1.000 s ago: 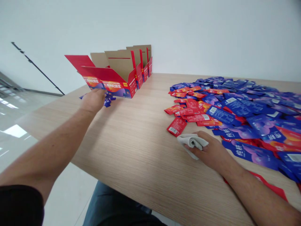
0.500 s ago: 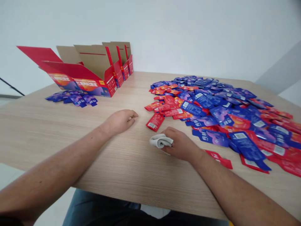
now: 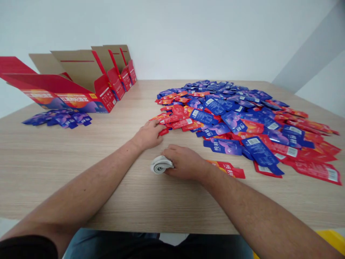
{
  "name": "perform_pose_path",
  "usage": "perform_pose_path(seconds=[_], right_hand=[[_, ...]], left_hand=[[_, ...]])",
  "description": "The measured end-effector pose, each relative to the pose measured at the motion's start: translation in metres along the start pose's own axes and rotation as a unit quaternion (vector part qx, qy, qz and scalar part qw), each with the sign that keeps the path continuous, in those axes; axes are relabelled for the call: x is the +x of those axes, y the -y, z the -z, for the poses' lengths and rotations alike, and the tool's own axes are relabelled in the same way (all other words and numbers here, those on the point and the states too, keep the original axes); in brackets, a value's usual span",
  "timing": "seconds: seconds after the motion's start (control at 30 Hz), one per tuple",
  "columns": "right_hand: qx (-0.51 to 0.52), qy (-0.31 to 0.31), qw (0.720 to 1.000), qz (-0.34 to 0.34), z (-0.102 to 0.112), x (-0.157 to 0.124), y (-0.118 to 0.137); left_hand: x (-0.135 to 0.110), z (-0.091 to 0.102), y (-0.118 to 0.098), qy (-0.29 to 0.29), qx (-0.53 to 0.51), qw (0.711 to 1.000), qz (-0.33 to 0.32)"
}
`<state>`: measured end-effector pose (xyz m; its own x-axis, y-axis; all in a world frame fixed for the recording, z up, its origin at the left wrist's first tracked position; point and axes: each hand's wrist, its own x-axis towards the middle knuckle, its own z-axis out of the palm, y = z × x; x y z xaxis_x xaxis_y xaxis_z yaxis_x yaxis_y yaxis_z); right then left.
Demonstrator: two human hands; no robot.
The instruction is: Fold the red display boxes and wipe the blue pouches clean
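Note:
My right hand point(image 3: 185, 162) is closed round a rolled white cloth point(image 3: 159, 165), whose spiral end sticks out to the left just above the wooden table. My left hand point(image 3: 150, 135) lies palm down with its fingers stretched out at the left edge of the pile. Its fingertips reach over a red pouch point(image 3: 164, 132), which they partly cover. More red pouches point(image 3: 182, 123) and blue-purple pouches point(image 3: 226, 146) spread in a heap to the right. A single red pouch point(image 3: 229, 169) lies partly behind my right wrist.
Several open red cardboard boxes point(image 3: 105, 94) stand in a row at the back left, flaps raised. In front of them lies a small group of blue-purple pouches point(image 3: 63, 118). Something yellow point(image 3: 332, 239) shows below the table edge point(image 3: 151, 230) at the lower right.
My left hand has moved onto the lone red pouch at the pile's edge, its fingers now reaching over it. The right hand still holds the rolled cloth. The view has shifted to the right.

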<state>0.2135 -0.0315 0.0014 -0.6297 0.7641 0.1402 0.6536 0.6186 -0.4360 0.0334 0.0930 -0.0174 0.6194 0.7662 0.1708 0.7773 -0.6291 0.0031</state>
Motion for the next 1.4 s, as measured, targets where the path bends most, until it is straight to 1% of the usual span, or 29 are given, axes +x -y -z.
perform_pose_path(seconds=[0.17, 0.27, 0.33, 0.4, 0.47, 0.5, 0.63, 0.73, 0.83, 0.93, 1.1, 1.23, 1.3, 1.4], right_hand=[[-0.004, 0.007, 1.0, -0.002, 0.0, 0.001, -0.001], [0.002, 0.007, 1.0, -0.004, 0.001, 0.001, -0.001], [0.003, 0.004, 1.0, -0.002, 0.001, 0.0, -0.001], [0.002, 0.001, 1.0, 0.001, 0.001, 0.0, -0.001], [0.001, -0.001, 1.0, 0.002, 0.0, 0.001, -0.002], [0.003, -0.001, 1.0, 0.001, -0.001, 0.001, -0.002], [0.01, -0.003, 1.0, -0.005, -0.002, 0.001, -0.003], [0.005, -0.001, 1.0, -0.007, -0.002, 0.001, -0.003], [0.004, 0.003, 1.0, -0.007, -0.001, 0.001, -0.003], [0.006, 0.008, 1.0, -0.008, -0.001, 0.001, -0.003], [0.006, 0.003, 1.0, -0.01, -0.001, 0.001, -0.003], [0.005, 0.0, 1.0, -0.009, -0.001, 0.0, -0.003], [0.004, -0.001, 1.0, -0.008, -0.002, 0.001, -0.003], [0.006, 0.0, 1.0, -0.004, -0.002, 0.001, -0.004]], left_hand=[[0.023, -0.007, 0.036, 0.002, 0.039, 0.999, 0.011], [0.034, -0.008, 0.045, 0.001, 0.035, 0.999, 0.04], [0.037, -0.007, 0.043, -0.02, 0.034, 0.996, 0.076], [0.038, -0.004, 0.037, -0.051, 0.039, 0.991, 0.115], [0.039, -0.001, 0.028, -0.064, 0.048, 0.988, 0.131], [0.04, 0.0, 0.024, -0.055, 0.05, 0.989, 0.127], [0.045, 0.0, 0.012, 0.014, 0.046, 0.993, 0.103], [0.048, -0.003, 0.008, 0.022, 0.049, 0.99, 0.132], [0.051, -0.005, 0.01, 0.028, 0.051, 0.985, 0.162], [0.058, -0.004, 0.017, 0.034, 0.046, 0.982, 0.178], [0.072, 0.002, 0.029, 0.078, 0.003, 0.985, 0.156], [0.071, 0.006, 0.029, 0.115, -0.034, 0.98, 0.159], [0.068, 0.006, 0.027, 0.116, -0.05, 0.977, 0.171], [0.063, 0.008, 0.028, 0.096, -0.072, 0.974, 0.195]])
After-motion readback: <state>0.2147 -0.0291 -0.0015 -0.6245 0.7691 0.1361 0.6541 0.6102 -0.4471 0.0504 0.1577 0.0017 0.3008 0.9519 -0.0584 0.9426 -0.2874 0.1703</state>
